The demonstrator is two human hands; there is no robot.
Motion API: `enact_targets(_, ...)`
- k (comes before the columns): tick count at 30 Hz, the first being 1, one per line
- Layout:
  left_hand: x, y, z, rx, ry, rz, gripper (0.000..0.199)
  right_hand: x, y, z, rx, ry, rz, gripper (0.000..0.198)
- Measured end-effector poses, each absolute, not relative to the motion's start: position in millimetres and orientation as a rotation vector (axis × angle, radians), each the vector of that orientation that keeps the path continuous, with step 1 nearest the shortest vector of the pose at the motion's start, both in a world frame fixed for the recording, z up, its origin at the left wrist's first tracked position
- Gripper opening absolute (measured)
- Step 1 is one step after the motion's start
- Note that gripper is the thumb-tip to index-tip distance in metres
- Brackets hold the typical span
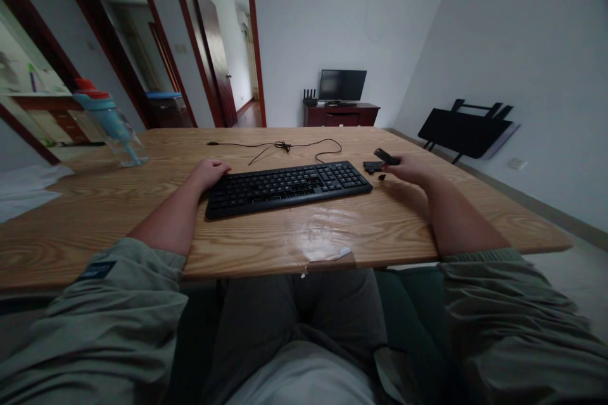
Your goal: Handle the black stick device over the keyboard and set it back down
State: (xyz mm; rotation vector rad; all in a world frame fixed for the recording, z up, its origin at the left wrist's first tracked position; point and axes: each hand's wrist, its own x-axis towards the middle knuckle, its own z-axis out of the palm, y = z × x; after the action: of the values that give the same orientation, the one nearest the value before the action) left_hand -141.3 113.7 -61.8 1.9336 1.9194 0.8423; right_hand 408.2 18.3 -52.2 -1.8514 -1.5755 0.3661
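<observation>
A black keyboard lies on the wooden table, slightly slanted, and some spots in its lower rows look bare of keycaps. My left hand is at its far left corner, fingers curled against the edge. To the right of the keyboard, my right hand is closed on a black bar-shaped piece, raised a little above the table. Beneath that piece lie small black parts, perhaps keycaps, and one separate small black part. The keyboard's cable runs loosely behind it, bunched in the middle.
A clear bottle with a blue and red top stands at the left of the table, near white paper or cloth. The tabletop's front edge has a damaged patch. Beyond are a monitor on a cabinet and a folded black table.
</observation>
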Motion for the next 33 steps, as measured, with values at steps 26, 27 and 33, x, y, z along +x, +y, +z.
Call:
enact_targets(26, -140, 111, -60, 1.978, 1.905, 0.798, 0.026, 405, 17, -63, -1.948, -1.637, 0.512, 0.015)
enact_targets(27, -139, 110, -59, 1.975, 1.908, 0.796, 0.026, 405, 18, -64, -1.93, -1.633, 0.517, 0.015)
enact_targets(33, -139, 109, -58, 1.968, 1.9, 0.808, 0.024, 402, 19, -66, -1.838, -1.498, 0.594, 0.02)
